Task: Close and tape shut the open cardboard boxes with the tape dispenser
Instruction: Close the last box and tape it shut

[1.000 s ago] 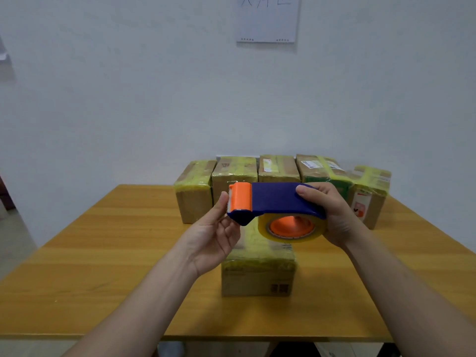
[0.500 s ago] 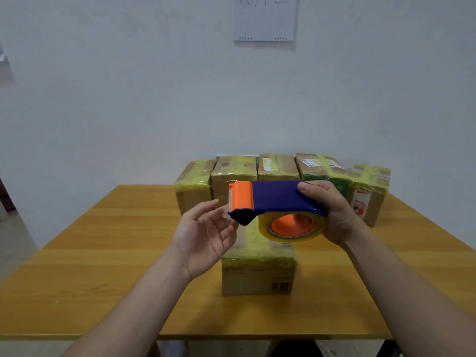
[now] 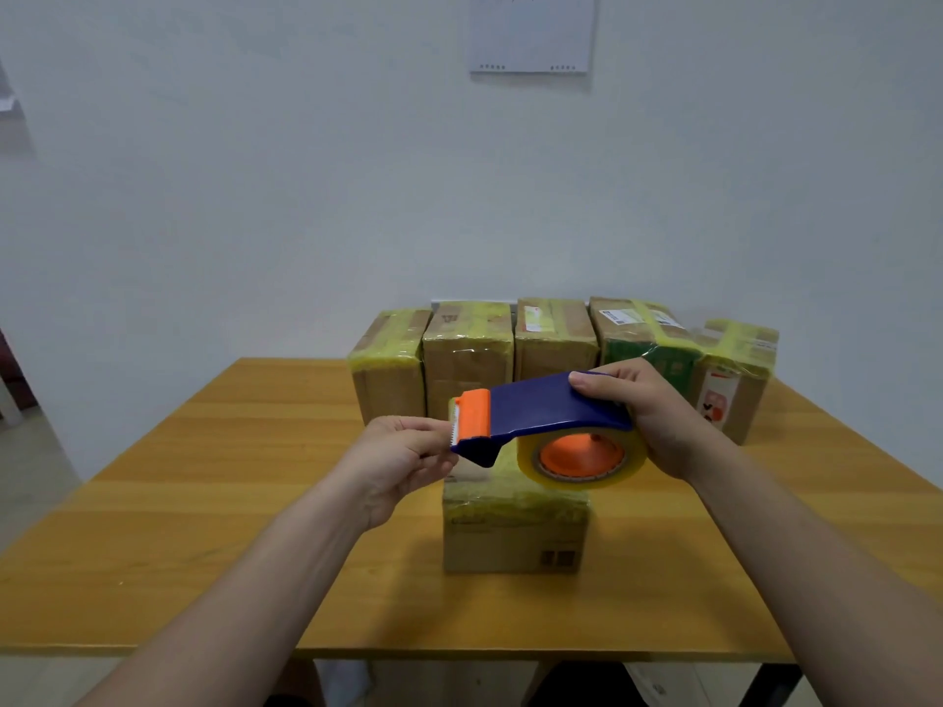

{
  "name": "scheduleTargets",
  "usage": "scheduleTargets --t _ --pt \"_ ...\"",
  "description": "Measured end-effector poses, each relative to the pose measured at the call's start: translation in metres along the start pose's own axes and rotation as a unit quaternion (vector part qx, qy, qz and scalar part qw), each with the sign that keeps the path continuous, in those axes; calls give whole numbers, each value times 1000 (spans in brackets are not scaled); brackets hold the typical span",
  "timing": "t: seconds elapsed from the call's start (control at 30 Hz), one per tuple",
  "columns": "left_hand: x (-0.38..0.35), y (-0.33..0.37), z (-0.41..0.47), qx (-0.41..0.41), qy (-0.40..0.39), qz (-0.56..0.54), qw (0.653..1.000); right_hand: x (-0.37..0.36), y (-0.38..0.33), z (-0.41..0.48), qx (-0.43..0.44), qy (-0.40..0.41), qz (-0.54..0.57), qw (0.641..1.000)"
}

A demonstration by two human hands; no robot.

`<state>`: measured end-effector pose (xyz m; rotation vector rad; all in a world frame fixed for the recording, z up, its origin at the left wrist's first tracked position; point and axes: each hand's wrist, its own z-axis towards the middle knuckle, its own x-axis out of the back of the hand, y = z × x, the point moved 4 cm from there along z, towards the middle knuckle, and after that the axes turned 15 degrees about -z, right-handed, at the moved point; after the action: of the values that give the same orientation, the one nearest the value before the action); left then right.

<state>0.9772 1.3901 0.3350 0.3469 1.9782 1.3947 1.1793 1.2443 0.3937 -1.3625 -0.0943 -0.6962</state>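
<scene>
- The right hand [image 3: 658,426] is wrapped round the back of the dispenser [image 3: 541,405], fingers over the blue top, holding it in the air just above the near box [image 3: 515,533], which stands on the table [image 3: 204,477]
- The left hand [image 3: 398,456] has thumb and fingers pinched together at the orange cutter [image 3: 474,418]; it seems to be on the tape end, though the clear film is too faint to be sure
- Step in hand, by my judgement: drawing a lead of tape off the roll [image 3: 581,459] before laying it on the box
- Grip the end across its full width, not by a corner, so it comes off straight and does not split or curl back
- Pull in line with the roll while the right hand holds firm; a sideways tug would twist the strip
- Mind the teeth, since the fingertips are right at them
- Draw only a short lead, enough to lap over the box's edge; long loose tape sticks to itself
- The near box is closed and its top already wears yellowish tape, like the back row [image 3: 469,359], so I judge the task well along
</scene>
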Motion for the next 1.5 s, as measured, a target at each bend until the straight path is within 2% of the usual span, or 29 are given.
scheduleTargets --t 0.1,0.33,0.43,0.6,0.97,1.23,1.5 --pt "2 -2 0 -13 9 43 999 3 5 0 -18 6 -8 1000" --pt "10 -14 -3 21 19 26 999 16 18 -9 -54 -29 -47 997" --pt "18 -14 -6 7 25 58 998 30 20 -14 -60 -18 -58 996" --pt "12 -9 -11 -60 23 214 975 35 15 -12 -28 -17 -111 993" --pt "10 -9 -16 -102 43 302 947 24 1 -7 -14 -37 -237 971" --pt "5 -8 -18 -163 60 416 893 20 -6 -2 -29 -28 -301 953" --pt "8 -8 -9 -118 61 435 891 16 -8 1 -49 -36 -319 946"
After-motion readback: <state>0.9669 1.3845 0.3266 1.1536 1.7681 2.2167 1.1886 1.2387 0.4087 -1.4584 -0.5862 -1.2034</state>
